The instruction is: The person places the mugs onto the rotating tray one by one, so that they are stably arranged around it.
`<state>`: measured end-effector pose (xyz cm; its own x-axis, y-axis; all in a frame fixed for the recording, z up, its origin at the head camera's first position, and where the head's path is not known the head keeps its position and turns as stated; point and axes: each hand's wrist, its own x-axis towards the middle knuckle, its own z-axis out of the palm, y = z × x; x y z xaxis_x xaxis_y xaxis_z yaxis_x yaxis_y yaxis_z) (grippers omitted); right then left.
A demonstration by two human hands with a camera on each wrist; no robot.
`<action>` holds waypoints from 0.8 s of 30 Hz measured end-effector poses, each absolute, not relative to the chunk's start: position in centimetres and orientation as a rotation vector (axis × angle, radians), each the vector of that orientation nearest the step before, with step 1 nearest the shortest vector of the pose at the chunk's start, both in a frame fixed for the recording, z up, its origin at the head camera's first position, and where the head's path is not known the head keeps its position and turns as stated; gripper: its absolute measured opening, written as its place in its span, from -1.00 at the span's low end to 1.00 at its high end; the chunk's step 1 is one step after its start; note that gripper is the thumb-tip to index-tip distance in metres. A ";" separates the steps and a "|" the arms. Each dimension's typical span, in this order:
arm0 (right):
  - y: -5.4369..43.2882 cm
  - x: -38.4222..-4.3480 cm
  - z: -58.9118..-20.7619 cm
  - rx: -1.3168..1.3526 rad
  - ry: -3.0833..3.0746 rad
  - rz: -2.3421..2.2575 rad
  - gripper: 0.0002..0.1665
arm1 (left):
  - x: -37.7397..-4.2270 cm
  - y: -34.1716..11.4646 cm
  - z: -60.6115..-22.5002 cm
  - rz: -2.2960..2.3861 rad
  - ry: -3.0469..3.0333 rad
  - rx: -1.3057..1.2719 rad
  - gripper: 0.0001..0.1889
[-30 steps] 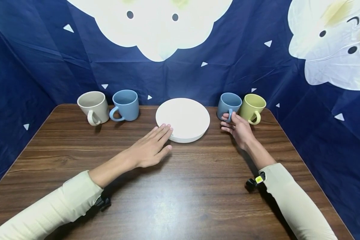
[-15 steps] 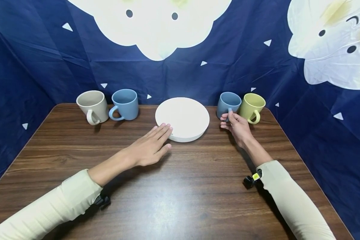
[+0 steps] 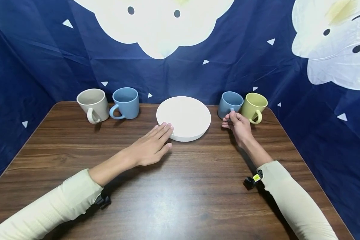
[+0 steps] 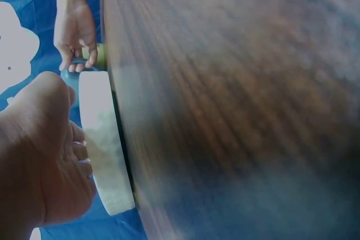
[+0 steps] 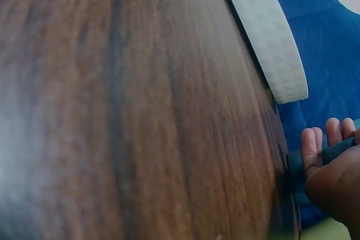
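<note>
My left hand lies with straight fingers over the front-left rim of a round white turntable-like disc. Whether its fingertips press on the top or hover just over it is hard to tell. At the right, my right hand pinches the handle of a dark blue mug, which stands upright at the table's back. In the right wrist view, the fingers are curled about the blue handle. A yellow-green mug stands close beside the dark blue one, its handle facing front.
A beige mug and a lighter blue mug stand upright at the back left of the wooden table. A dark blue cloth backdrop with white cloud prints rises behind and at both sides.
My right thumb and fingers have drawn together onto the dark blue mug's handle. The left hand and the mugs stay in place; the head view shifts slightly.
</note>
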<state>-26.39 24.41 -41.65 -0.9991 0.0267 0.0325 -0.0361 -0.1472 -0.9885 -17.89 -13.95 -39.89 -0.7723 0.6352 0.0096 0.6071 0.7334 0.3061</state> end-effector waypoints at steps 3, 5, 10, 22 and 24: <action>24.4 -26.3 -41.4 0.016 -2.018 2.346 -0.56 | -17.8 -13.9 -39.7 0.454 2.842 1.016 -0.25; 24.4 -26.2 -41.3 0.026 -2.015 2.357 -0.55 | -17.8 -13.9 -39.5 0.456 2.845 1.009 -0.26; 24.3 -26.3 -41.2 0.038 -2.012 2.362 -0.55 | -17.8 -13.9 -39.2 0.451 2.850 1.003 -0.25; 24.5 -25.7 -40.8 0.156 -2.021 2.347 -0.56 | -18.0 -13.6 -39.5 0.438 2.847 1.012 -0.26; 24.4 -25.6 -40.6 0.181 -2.041 2.325 -0.56 | -17.9 -13.6 -39.5 0.429 2.843 1.006 -0.26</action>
